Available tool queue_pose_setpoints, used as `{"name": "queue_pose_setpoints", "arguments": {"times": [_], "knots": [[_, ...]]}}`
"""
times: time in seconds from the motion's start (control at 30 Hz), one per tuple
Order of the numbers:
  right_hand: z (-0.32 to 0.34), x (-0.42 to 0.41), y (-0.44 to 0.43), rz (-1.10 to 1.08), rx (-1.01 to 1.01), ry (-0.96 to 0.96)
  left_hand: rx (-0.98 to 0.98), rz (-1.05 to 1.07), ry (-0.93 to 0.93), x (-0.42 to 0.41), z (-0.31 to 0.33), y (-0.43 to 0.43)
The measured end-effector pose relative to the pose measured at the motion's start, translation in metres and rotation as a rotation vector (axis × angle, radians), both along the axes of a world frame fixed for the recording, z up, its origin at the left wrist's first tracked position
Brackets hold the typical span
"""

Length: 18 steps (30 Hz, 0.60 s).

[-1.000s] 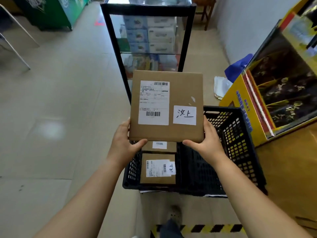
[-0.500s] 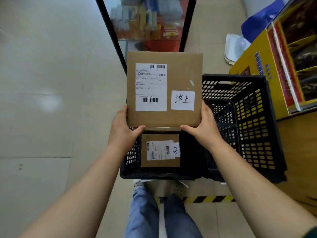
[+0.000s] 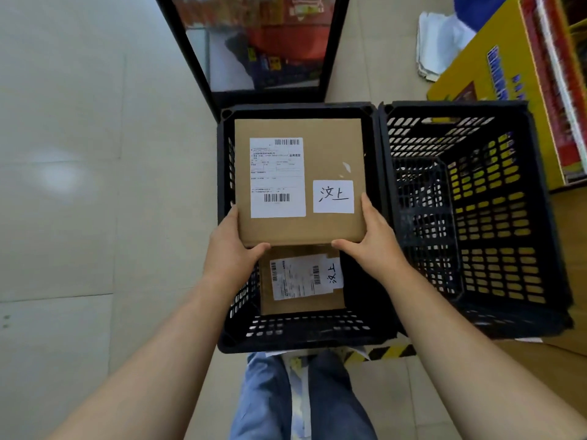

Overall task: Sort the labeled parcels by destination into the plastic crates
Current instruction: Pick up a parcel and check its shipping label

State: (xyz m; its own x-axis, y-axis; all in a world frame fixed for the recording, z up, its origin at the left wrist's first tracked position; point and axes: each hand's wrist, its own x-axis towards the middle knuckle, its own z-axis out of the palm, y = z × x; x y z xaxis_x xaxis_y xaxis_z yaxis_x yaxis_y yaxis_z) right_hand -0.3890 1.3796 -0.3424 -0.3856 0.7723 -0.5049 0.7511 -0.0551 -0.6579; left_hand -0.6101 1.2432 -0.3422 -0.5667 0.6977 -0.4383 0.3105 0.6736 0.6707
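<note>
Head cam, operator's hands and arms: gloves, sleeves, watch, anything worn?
No gloves: the left hand and right hand are bare, with no ring, watch or wristband showing. The left forearm and right forearm are uncovered right to the frame edge, so no sleeve is in view. The only clothing visible is blue jeans at the bottom.

Bright, even light; glare patch on the floor tiles (image 3: 60,176); edges warped, top blurred.

At your 12 o'clock: black-framed glass cabinet (image 3: 330,42). Pale tiled floor (image 3: 79,90) at 9, soft light glare (image 3: 60,176) on it. Yellow display carton (image 3: 476,74) at 2. Hazard tape (image 3: 390,350) at 6.
</note>
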Motion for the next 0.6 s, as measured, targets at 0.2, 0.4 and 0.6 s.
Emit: {"name": "queue_pose_setpoints", "arguments": {"times": [0.2,0.4,0.6], "knots": [[-0.038,-0.009,0.008,-0.019,-0.041,-0.009,-0.041,0.034,-0.02,0.002,-0.029,0.014],[-0.079,-0.018,0.015,-0.007,-0.037,-0.02,-0.097,0.064,0.037,0.006,-0.07,0.026],[-0.11,-0.02,0.022,-0.037,-0.034,-0.02,-0.085,0.06,0.084,0.012,-0.103,0.031]]}}
